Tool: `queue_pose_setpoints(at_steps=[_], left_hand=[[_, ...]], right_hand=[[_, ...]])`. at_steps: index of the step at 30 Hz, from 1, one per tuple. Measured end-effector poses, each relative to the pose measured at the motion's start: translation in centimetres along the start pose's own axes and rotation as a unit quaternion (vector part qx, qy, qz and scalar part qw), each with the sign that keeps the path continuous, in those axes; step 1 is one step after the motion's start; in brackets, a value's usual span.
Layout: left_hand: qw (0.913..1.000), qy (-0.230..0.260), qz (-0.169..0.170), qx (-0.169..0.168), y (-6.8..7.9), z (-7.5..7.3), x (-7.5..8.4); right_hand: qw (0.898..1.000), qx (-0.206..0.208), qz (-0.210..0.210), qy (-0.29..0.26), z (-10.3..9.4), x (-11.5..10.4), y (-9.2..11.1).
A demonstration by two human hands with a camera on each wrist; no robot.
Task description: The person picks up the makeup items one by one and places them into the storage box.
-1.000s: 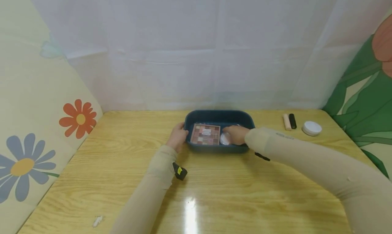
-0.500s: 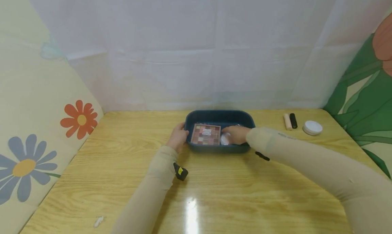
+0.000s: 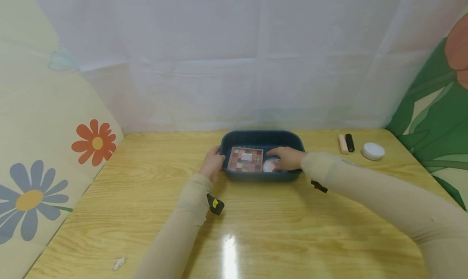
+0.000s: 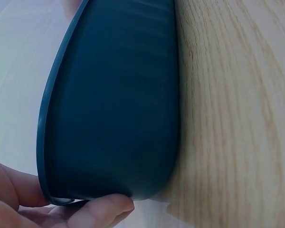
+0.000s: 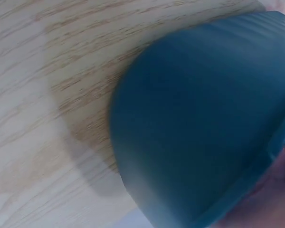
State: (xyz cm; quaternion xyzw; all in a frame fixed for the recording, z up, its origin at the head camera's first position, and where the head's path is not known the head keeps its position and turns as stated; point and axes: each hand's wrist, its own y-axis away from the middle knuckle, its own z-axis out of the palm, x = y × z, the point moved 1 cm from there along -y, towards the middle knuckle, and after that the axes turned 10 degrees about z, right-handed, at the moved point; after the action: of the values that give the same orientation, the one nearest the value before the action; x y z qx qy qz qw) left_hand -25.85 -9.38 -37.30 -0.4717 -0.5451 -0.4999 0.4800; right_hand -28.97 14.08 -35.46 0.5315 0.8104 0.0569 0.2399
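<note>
A dark blue bin stands on the wooden table. My left hand grips its left end; in the left wrist view the thumb and fingers lie on either side of the rim. Inside, on the left, lies a square makeup palette with many coloured pans. Beside it sits a round, pale container with a shiny top. My right hand reaches over the bin's right end, fingers spread above the round container and partly covering it. In the right wrist view the bin's wall hides most of that hand.
At the back right of the table lie a pale pink tube and a black tube side by side. A round white jar stands to their right. A white cloth hangs behind the table.
My right hand has loosened from the round container and drawn slightly up and to the right, so more of the container shows. The left hand and the bin have stayed in place.
</note>
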Motion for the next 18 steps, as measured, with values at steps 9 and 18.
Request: queue_pose_setpoints(at_steps=[9, 18], left_hand=[[1.0, 0.0, -0.004, 0.0, -0.2, -0.2, -0.2], [1.0, 0.002, -0.007, -0.002, -0.2, -0.2, -0.2]], right_hand=[[0.996, 0.073, 0.002, -0.042, -1.5, -0.1, 1.4], [0.991, 0.118, -0.003, -0.066, -2.8, 1.4, 3.0]])
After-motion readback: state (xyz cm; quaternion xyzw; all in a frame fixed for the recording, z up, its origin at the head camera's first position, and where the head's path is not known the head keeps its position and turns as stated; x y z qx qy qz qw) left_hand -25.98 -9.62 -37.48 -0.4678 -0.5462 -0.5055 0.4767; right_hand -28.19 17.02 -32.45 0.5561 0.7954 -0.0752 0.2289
